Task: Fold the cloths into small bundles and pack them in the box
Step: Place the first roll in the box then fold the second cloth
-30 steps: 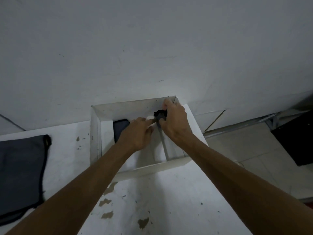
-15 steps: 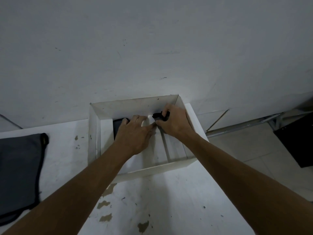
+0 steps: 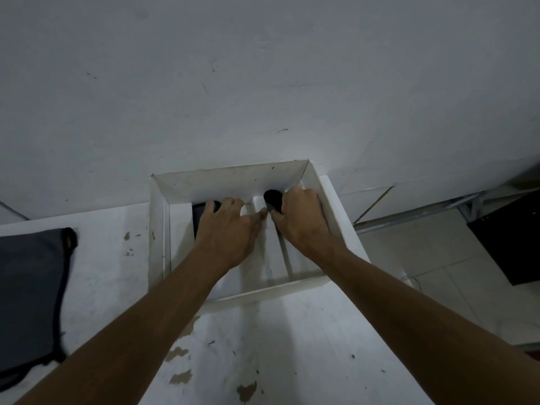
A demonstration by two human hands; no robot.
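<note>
— Black bundle [image 3: 272, 199] clenched in right hand [image 3: 301, 217], far right slot of box [image 3: 318, 182]?
— Yes. Left hand [image 3: 226, 229] spread loose over second bundle [image 3: 198, 213], gripping nothing.
— Handling?
— Soft, light, springy. Pinch across the folds, else likely unrolls.

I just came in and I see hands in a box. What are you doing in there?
A person is packing folded cloths into a white box with dividers on a white table. The right hand is pushing a small black bundle into a slot at the far end. The left hand rests over a dark folded cloth already in the box. Another dark cloth waits flat on the table to the left.
</note>
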